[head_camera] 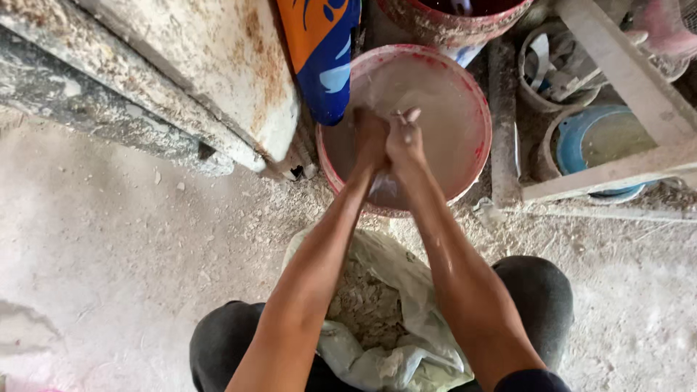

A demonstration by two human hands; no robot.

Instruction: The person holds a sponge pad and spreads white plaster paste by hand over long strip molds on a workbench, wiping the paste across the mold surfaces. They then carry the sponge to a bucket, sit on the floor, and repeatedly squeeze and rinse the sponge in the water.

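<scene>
A round red-rimmed basin (475,109) of cloudy grey-brown water stands on the dusty floor in front of me. Both my arms reach into it. My left hand (369,139) and my right hand (405,141) press against each other just above the water, wet and coated in pale mud. The fingers are mostly closed, and I cannot tell whether anything is held between them. Between my knees lies an open pale plastic sack (406,290) holding dry greyish lumps (367,305).
A dirty white slab (218,80) leans at the upper left beside an orange-and-blue board (323,51). A second red bucket (450,22) stands behind the basin. At right are a wooden frame (617,170), a blue-rimmed tub (581,141) and another pail (552,72).
</scene>
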